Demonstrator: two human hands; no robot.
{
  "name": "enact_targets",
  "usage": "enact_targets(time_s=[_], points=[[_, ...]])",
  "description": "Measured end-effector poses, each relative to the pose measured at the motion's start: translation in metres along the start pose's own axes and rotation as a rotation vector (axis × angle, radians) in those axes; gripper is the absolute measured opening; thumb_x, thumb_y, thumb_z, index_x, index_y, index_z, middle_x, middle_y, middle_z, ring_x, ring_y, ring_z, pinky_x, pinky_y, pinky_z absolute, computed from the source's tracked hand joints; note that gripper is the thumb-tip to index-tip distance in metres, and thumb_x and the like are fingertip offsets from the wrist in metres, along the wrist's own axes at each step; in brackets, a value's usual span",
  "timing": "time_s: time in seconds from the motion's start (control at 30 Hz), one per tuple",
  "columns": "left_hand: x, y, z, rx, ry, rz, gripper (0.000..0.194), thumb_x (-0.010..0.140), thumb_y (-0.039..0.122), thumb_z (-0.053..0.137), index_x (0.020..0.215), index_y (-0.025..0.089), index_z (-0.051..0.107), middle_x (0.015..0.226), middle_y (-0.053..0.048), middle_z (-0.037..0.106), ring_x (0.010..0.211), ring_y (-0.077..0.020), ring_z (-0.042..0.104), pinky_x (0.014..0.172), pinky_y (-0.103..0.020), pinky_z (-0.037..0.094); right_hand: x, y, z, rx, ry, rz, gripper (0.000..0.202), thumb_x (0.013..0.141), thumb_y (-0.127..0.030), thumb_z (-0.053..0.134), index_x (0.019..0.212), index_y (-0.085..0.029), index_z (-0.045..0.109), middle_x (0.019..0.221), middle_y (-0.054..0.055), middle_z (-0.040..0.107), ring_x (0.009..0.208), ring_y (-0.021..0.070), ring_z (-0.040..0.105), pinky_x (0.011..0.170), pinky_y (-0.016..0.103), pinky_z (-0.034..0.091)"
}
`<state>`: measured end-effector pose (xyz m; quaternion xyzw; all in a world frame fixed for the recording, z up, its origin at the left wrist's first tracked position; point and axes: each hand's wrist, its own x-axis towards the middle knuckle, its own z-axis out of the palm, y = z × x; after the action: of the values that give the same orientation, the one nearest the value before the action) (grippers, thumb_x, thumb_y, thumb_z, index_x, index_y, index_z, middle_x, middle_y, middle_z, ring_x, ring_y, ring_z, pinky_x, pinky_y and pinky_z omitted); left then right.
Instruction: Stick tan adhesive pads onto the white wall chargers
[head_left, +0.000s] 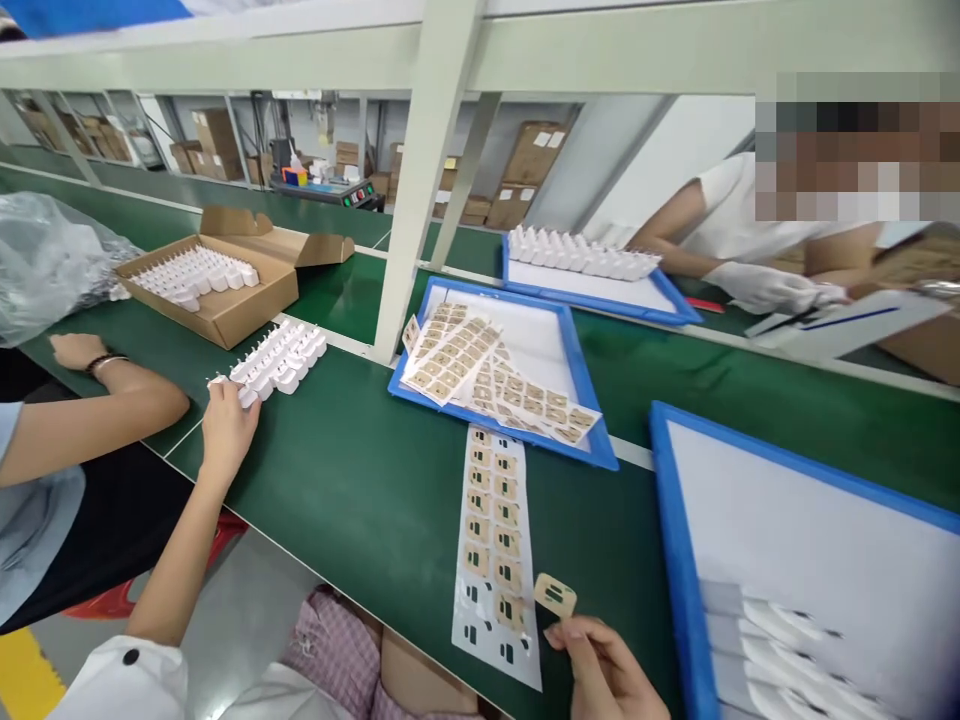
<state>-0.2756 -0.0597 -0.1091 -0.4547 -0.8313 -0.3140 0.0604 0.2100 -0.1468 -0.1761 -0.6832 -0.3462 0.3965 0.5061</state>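
Observation:
My left hand (228,428) is stretched out to the left, its fingers closed around a white plastic part at the near end of a grouped set of white plastic parts (289,350) on the green table. Thin prongs stick up from these parts. Between thumb and fingers, my right hand (609,665) pinches a tan adhesive sticker (555,594) with slots cut through it. Left of that hand lies a sticker sheet (493,545) with two columns of tan stickers. At its near end some places show only bare backing.
A blue-rimmed tray (592,400) holds several sticker sheets (457,350). Another blue-rimmed tray (667,560) at right holds white parts. An open carton (247,305) of white parts stands left, beside a neighbour's arm (127,400). Across the table, a gloved co-worker's hand (772,288) works behind a post (420,180).

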Motion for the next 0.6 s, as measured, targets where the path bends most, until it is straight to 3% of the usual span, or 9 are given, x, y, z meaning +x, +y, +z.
enact_targets(time_s=[0.17,0.3,0.4,0.5,0.6], points=[[-0.006,0.001,-0.026,-0.182,-0.078,-0.068,0.03,0.073,0.035,0.068,0.093,0.02,0.052,0.099,-0.009,0.061,0.096,-0.0325,0.065,0.088,-0.046,0.053,0.001,-0.014,0.011,0.148,0.08,-0.093,0.046,0.057,-0.057,0.087,0.065,-0.018,0.065,0.062,0.002,0.062,0.061,0.0183,0.058,0.061,0.032,0.046],[-0.045,0.015,-0.04,-0.479,-0.183,-0.079,0.05,0.068,0.051,0.071,0.102,0.021,0.05,0.103,-0.006,0.065,0.084,-0.0226,0.067,0.074,-0.035,0.056,-0.01,-0.034,0.023,0.306,0.16,-0.151,0.04,0.06,-0.05,0.088,0.067,-0.019,0.063,0.058,-0.003,0.057,0.057,0.0126,0.052,0.058,0.027,0.043],[-0.103,0.053,-0.039,-0.924,-0.358,-0.027,0.061,0.068,0.052,0.078,0.115,0.021,0.055,0.11,-0.008,0.065,0.086,-0.0188,0.068,0.069,-0.027,0.055,-0.04,-0.059,0.037,0.376,0.096,-0.176,0.039,0.069,-0.051,0.082,0.069,-0.022,0.057,0.056,-0.005,0.051,0.053,0.0111,0.048,0.054,0.026,0.043],[-0.168,0.107,-0.034,-1.446,-0.676,0.097,0.055,0.068,0.049,0.085,0.111,0.02,0.065,0.113,-0.008,0.065,0.09,-0.0201,0.07,0.072,-0.027,0.055,-0.083,-0.088,0.05,0.57,-0.199,-0.196,0.038,0.082,-0.048,0.075,0.068,-0.022,0.05,0.055,-0.007,0.047,0.047,0.0091,0.043,0.048,0.023,0.039],[-0.219,0.15,-0.031,-1.656,-0.89,0.229,0.047,0.073,0.045,0.085,0.109,0.022,0.066,0.108,-0.008,0.067,0.099,-0.0229,0.071,0.08,-0.03,0.057,-0.115,-0.11,0.05,0.674,-0.374,-0.2,0.034,0.09,-0.046,0.068,0.073,-0.024,0.05,0.052,-0.008,0.042,0.042,0.0078,0.036,0.042,0.02,0.033]])
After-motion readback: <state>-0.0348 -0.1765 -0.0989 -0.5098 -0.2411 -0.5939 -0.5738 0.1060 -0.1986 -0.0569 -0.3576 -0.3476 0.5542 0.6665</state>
